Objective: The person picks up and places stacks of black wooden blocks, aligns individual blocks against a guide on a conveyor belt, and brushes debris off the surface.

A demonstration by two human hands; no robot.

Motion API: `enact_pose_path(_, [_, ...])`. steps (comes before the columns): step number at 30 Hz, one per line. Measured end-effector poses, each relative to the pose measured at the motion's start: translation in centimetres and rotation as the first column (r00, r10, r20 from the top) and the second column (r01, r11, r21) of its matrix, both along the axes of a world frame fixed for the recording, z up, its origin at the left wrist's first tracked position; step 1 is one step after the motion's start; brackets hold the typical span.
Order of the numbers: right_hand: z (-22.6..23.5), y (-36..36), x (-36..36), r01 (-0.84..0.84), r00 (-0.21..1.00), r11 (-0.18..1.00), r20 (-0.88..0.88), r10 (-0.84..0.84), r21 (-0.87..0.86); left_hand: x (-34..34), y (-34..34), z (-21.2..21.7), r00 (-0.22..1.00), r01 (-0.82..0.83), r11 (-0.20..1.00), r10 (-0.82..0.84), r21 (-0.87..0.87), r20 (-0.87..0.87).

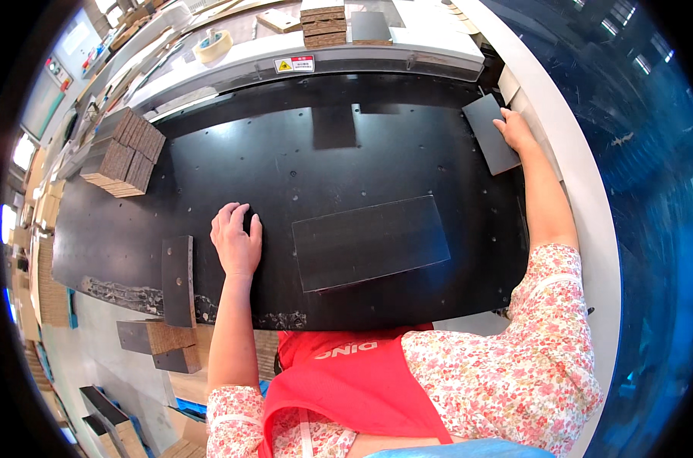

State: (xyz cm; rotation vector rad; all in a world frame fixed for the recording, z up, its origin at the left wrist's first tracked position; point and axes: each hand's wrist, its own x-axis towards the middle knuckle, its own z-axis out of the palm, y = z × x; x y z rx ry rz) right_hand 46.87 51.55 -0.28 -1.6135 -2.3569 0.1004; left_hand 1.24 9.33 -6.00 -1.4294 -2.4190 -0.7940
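My left hand rests palm down on the black tabletop, left of the middle. Its fingers are loosely extended, and nothing shows in them. At the far right, my right hand grips the outer edge of a dark grey rectangular board by the table's right side. Some of those fingers lie on top of the board; the rest are hidden. Between my arms lies a larger black rectangular panel, flat and slightly tilted, touched by neither hand. A narrow dark board with small holes lies at the front left edge.
Stacked particleboard pieces stand at the table's back left. Beyond the far edge, a white ledge carries another board stack, a grey piece and a tape roll. More boards sit below, front left. A pale rail borders the right.
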Motion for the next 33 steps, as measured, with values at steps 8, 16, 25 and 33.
enact_pose_path(8, [1.5, -9.8, -7.0, -0.169, 0.956, 0.966, 0.269, 0.114, 0.193, -0.3, -0.5, -0.3, 1.000, -0.008, 1.000, 0.008, 0.000, 0.005])
enact_pose_path(16, [2.1, -16.4, -9.9, -0.213, 0.972, 0.967, 0.126, 0.196, 0.140, 0.0, -0.3, -0.5, 1.000, 0.014, 1.000, -0.014, 0.015, 0.012])
enact_pose_path(25, [-2.4, -17.7, -13.9, -0.349, 0.933, 0.821, 0.084, 0.350, 0.452, -0.3, -1.0, -0.1, 1.000, 0.007, 0.992, -0.004, 0.125, -0.022])
enact_pose_path(33, [-5.3, -17.6, -11.2, -0.436, 0.862, 0.841, -0.121, 0.493, 0.322, 0.3, -1.5, 0.4, 0.999, -0.003, 0.995, -0.001, 0.099, 0.036])
